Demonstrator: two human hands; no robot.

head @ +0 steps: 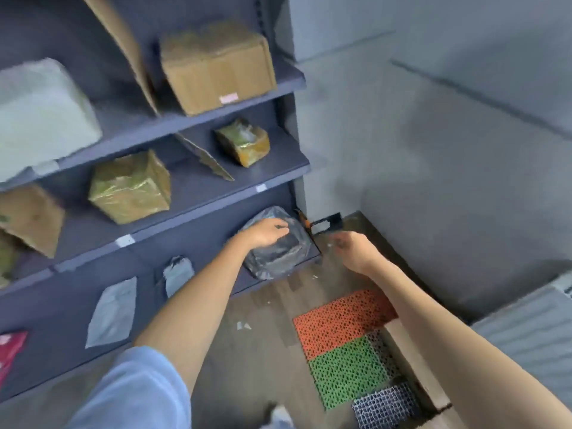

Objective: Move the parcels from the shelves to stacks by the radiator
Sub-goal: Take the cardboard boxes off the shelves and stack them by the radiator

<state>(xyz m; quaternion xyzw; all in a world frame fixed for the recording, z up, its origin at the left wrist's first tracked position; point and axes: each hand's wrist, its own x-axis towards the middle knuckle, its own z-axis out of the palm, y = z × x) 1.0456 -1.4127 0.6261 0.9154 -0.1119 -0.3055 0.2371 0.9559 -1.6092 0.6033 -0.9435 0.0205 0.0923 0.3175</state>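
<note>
A parcel in grey plastic wrap (278, 255) sits at the right end of the lowest shelf (244, 281). My left hand (266, 232) lies on its top, fingers curled over the wrap. To the right of the parcel, above the floor, my right hand (351, 247) hovers with loosely bent fingers and holds nothing. Higher shelves carry a large cardboard box (216, 69), a small taped box (243, 140) and a taped box (130, 187). A white radiator (532, 323) shows at the right edge.
Flat grey mailers (113, 311) (178, 274) and a red one (9, 351) lie on the lowest shelf. A pale wrapped parcel (40, 116) and a cardboard box (28, 218) sit at left. Orange, green and dark perforated mats (346, 345) cover the wooden floor beside a cardboard edge (414, 363).
</note>
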